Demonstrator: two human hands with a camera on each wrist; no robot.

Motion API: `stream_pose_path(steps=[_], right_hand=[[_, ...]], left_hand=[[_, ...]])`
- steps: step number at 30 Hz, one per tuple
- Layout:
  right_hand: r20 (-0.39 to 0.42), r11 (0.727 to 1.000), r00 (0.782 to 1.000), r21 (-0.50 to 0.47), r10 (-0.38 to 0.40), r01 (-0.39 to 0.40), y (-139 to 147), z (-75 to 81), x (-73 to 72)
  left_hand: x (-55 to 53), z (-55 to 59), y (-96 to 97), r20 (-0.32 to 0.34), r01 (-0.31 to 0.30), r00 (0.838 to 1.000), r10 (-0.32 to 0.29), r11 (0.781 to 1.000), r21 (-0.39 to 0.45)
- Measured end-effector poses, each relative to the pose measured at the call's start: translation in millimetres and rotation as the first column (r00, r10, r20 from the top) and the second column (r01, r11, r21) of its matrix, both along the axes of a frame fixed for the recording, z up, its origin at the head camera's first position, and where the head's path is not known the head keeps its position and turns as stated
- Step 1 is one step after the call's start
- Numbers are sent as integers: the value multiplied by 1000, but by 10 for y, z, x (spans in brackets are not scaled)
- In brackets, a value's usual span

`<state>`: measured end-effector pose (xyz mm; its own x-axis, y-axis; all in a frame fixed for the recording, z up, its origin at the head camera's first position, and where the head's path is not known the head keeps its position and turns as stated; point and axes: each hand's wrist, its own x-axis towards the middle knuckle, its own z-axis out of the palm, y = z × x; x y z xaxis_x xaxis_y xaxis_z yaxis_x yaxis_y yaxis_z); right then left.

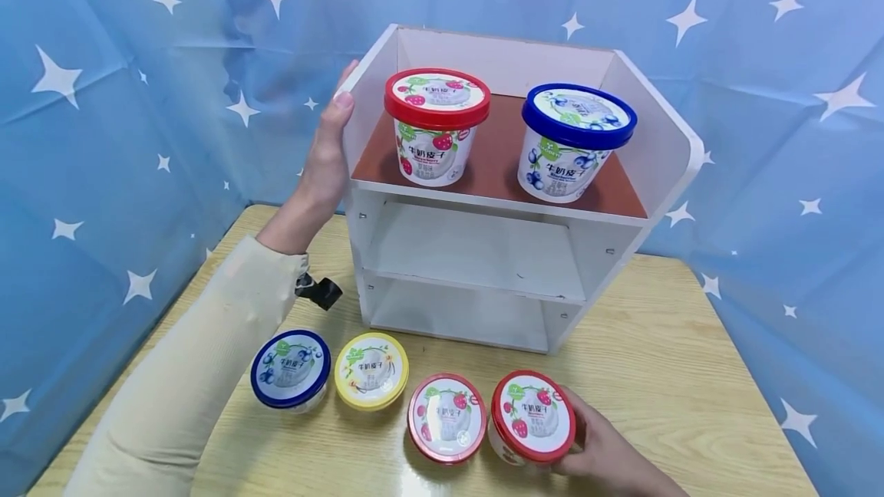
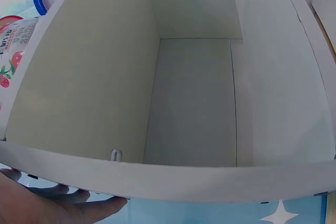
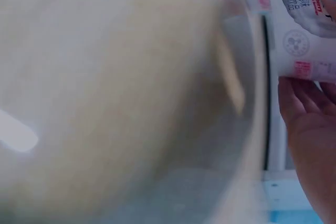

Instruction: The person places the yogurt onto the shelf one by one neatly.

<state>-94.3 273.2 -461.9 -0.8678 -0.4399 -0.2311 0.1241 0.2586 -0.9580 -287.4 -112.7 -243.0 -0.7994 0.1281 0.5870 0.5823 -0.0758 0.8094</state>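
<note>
My right hand (image 1: 597,443) grips a red-lidded strawberry cup (image 1: 533,416) from its right side, at the front of the table. The right wrist view shows the fingers under the white cup wall (image 3: 307,51). Whether this cup touches the table, I cannot tell. Just left of it stands another red-lidded strawberry cup (image 1: 447,419). My left hand (image 1: 324,152) rests against the outer left side of a small white shelf unit (image 1: 476,244), its fingers fairly straight in the left wrist view. On the unit's brown top stand a red-lidded strawberry cup (image 1: 437,129) and a blue-lidded blueberry cup (image 1: 575,143).
A yellow-lidded cup (image 1: 372,371) and a blue-lidded cup (image 1: 291,369) stand on the wooden table (image 1: 663,351), in front of the unit's left part. Raised side panels (image 1: 659,129) flank the unit's top. Blue star-patterned cloth (image 1: 760,136) hangs behind and at both sides.
</note>
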Motion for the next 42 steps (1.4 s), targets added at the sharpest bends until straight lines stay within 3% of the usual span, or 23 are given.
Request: stream_pose_path(steps=[5,11,19,28,33,42], right_hand=[[-133,1000,991,22,-10,13,-3,153,-86],[-282,996,957,36,-73,86,-59,308,-199],[-372,995,923,-68,-93,73,-205,500,-281],[-490,984,857,-149,-161,100,-381,622,-307],[-540,972,816,-207,-208,111,-416,765,-349],[-581,972,781,-177,-230,155,-532,1038,-477]], left_hand=[[-2,-5,3,1,0,1000,0,1000,-3],[-11,0,0,-6,2,1000,-2,1000,7],[-2,2,-14,2,1,1000,-1,1000,3],[-8,-7,-11,-16,10,1000,-10,1000,-1],[-16,-19,12,-13,13,1000,-13,1000,1],[-9,-14,-4,-16,3,1000,-3,1000,-6]])
